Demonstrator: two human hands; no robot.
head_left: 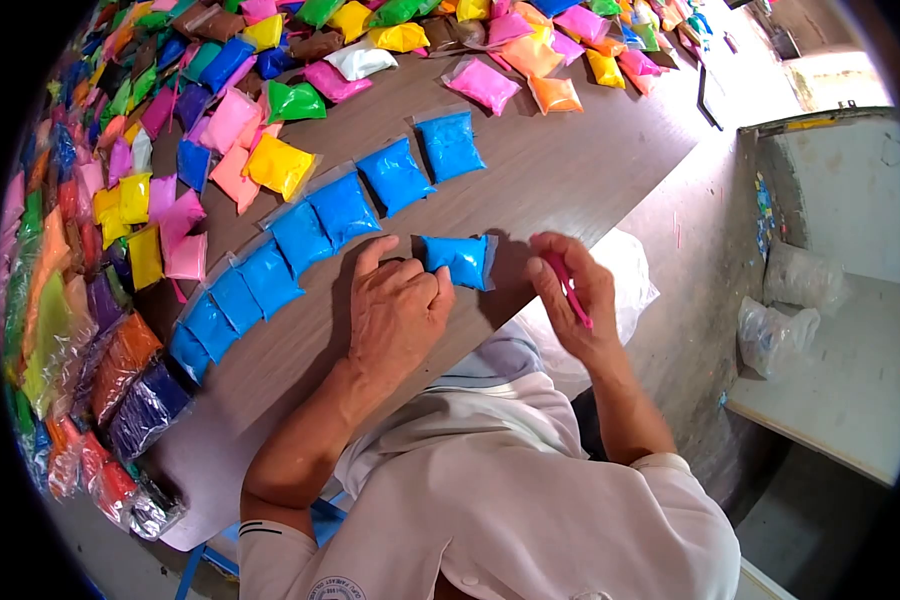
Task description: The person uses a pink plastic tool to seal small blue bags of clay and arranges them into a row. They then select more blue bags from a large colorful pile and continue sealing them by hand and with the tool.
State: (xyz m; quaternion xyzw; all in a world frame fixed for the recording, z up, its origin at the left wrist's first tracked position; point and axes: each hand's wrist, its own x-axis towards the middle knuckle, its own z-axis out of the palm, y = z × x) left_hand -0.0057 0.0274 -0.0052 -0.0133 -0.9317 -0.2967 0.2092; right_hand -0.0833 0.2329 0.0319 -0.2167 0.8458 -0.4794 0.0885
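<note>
A single blue clay-like packet (457, 261) in a clear wrapper lies on the table between my hands. My left hand (398, 312) is just left of it, index finger stretched out and other fingers curled, thumb right at the packet's edge; nothing shows in its grasp. To the right of the packet, my right hand (582, 300) is closed around a thin pink stick (567, 290) that slants across the palm. Beyond my left hand, similar blue packets (344, 210) form a curved row, the lower ones overlapping. One more blue packet (450, 146) tops the row.
Many colourful packets (295, 100) are heaped along the table's far and left sides. A black bent rod (708, 98) lies near the far right table edge. White plastic bags (630, 290) hang beside my right arm, and a shelf (830, 390) with clear bags stands at right.
</note>
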